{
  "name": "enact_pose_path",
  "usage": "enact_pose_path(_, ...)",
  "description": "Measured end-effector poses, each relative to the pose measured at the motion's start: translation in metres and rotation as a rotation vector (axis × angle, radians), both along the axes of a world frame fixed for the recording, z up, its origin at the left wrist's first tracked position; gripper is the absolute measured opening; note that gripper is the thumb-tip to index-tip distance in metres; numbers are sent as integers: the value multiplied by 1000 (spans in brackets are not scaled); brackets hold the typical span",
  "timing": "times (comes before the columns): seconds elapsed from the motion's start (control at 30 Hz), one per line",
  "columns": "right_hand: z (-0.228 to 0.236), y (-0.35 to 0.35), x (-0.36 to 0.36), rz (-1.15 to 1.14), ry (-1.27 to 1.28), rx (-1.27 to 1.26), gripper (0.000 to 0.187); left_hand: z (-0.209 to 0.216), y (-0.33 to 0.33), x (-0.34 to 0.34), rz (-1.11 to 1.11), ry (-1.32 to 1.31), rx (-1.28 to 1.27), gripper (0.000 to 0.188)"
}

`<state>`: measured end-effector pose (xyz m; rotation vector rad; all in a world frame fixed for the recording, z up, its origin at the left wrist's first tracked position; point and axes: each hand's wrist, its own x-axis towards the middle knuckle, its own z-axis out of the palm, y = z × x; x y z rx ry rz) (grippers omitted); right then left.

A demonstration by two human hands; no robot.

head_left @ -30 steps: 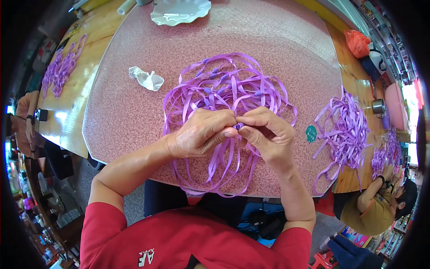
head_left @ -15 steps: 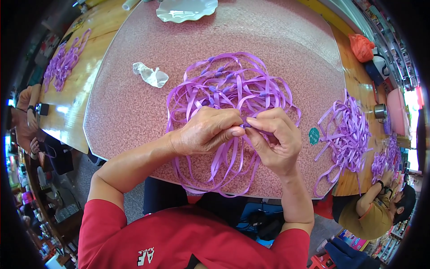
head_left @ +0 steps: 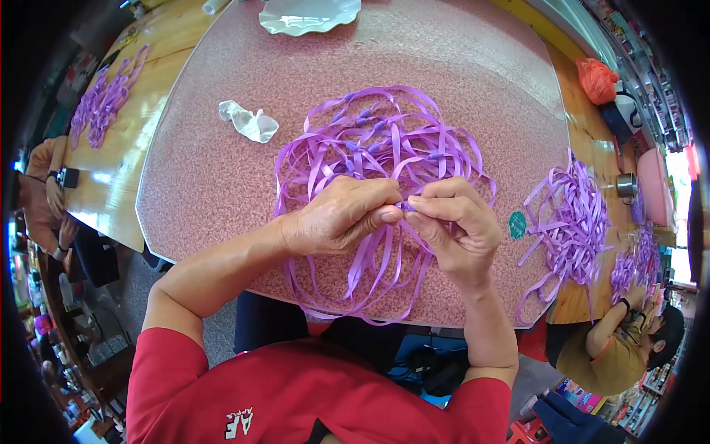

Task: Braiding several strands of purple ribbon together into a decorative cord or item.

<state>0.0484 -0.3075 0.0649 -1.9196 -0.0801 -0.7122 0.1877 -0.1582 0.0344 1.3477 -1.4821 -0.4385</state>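
Note:
A loose heap of purple ribbon lanyards (head_left: 384, 133) with small darker purple clasps lies on the pink speckled table (head_left: 200, 177) in front of me. Over the heap's near part, my left hand (head_left: 344, 214) pinches a purple ribbon between thumb and fingers. Close beside it, my right hand (head_left: 458, 229) grips a small dark purple clasp (head_left: 406, 207) at the ribbon with thumb and forefinger. The fingertips of both hands nearly meet there and partly hide the clasp. Ribbon loops hang below the hands toward the table's near edge.
At the right edge sits another pile of purple lanyards (head_left: 573, 222), beside a green round sticker (head_left: 518, 225). A crumpled white tissue (head_left: 250, 123) lies left, and a white scalloped plate (head_left: 309, 16) at the back. Co-workers sit on both sides; more lanyards (head_left: 107, 103) lie far left.
My right fingers have shifted slightly at the clasp, which now shows a little more between the fingertips. My left hand stays almost still. The co-worker's hands at left have moved.

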Motion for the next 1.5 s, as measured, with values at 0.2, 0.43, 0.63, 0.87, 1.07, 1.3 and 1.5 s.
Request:
enact_pose_path(0.2,-1,-1,0,42,-36,-31,18,-2,-1,1,-5,6,-14,26)
enact_pose_path(0.43,-2,0,-2,24,-11,10,18,2,-1,1,-21,-23,-37,25)
enact_pose_path(0.63,-2,-1,-1,10,2,29,17,-2,-1,2,-23,-29,-14,24)
enact_pose_path(0.87,-2,-1,0,21,13,43,18,0,0,2,-23,-38,15,24)
enact_pose_path(1.07,1,0,-1,-12,20,40,18,0,0,2,-5,-58,-5,22)
enact_pose_path(1.3,4,-5,0,47,7,-76,19,-2,-1,2,-8,-74,-9,20)
enact_pose_path(1.5,9,-11,-3,143,110,41,17,-2,-2,0,-29,-103,-53,18)
